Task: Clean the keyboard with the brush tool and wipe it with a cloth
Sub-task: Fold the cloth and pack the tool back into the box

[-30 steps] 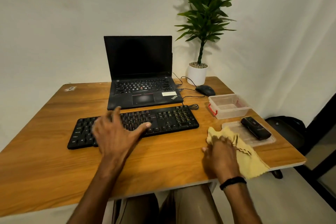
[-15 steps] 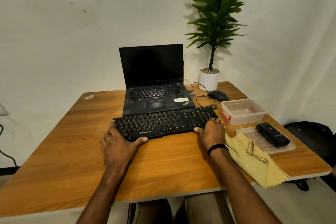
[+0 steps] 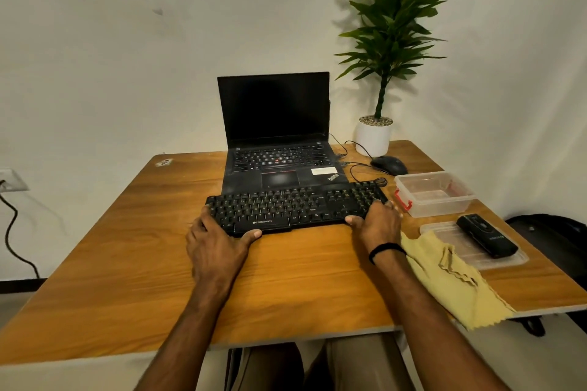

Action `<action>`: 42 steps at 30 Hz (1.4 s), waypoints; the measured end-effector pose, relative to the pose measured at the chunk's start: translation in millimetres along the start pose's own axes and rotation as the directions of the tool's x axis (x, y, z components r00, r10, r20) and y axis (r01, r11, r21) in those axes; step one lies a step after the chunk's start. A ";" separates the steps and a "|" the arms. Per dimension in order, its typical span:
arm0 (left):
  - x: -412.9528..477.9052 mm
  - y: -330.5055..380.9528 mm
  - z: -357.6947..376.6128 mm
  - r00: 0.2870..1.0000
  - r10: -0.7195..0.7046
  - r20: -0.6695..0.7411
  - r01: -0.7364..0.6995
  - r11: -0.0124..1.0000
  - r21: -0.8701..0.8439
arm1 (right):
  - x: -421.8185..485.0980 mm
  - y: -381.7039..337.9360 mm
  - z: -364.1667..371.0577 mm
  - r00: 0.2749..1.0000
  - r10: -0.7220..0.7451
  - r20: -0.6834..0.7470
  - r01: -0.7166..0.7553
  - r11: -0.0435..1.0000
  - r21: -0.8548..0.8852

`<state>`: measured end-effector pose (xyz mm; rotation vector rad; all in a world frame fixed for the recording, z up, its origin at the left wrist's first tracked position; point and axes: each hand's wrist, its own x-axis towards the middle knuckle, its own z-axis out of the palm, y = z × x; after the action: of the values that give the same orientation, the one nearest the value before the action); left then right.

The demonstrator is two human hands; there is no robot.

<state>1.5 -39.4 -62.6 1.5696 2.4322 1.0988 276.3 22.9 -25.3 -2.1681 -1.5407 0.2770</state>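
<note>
A black keyboard (image 3: 295,206) lies on the wooden table (image 3: 133,263) in front of a laptop. My left hand (image 3: 216,244) grips its left front corner, thumb along the front edge. At the right end, my right hand (image 3: 378,222) holds the keyboard, thumb on the front edge and fingers over the side. A crumpled yellow cloth (image 3: 451,282) lies flat on the table right of my right forearm, reaching the table's front edge. A black brush tool (image 3: 486,235) rests on a clear lid (image 3: 444,232) at the right.
An open black laptop (image 3: 279,143) stands behind the keyboard. A potted plant (image 3: 374,133), a black mouse (image 3: 389,164) with cables and a clear plastic box (image 3: 435,194) with red clips occupy the right side. A dark bag (image 3: 549,235) sits on the floor at right.
My right hand left the yellow cloth and took hold of the keyboard's right end. My left hand moved off the keys to the left corner. The keyboard shifted right and closer to the laptop.
</note>
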 end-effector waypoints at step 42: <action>-45.4 163.3 8.5 0.734 0.513 0.445 0.178 0.488 -0.855 | -42.2 46.4 -99.7 0.998 -0.013 0.055 -0.044 0.436 0.899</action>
<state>154.3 -33.4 11.1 1.4377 0.9220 1.1919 342.1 -53.8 35.3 -1.2694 -0.9743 0.9420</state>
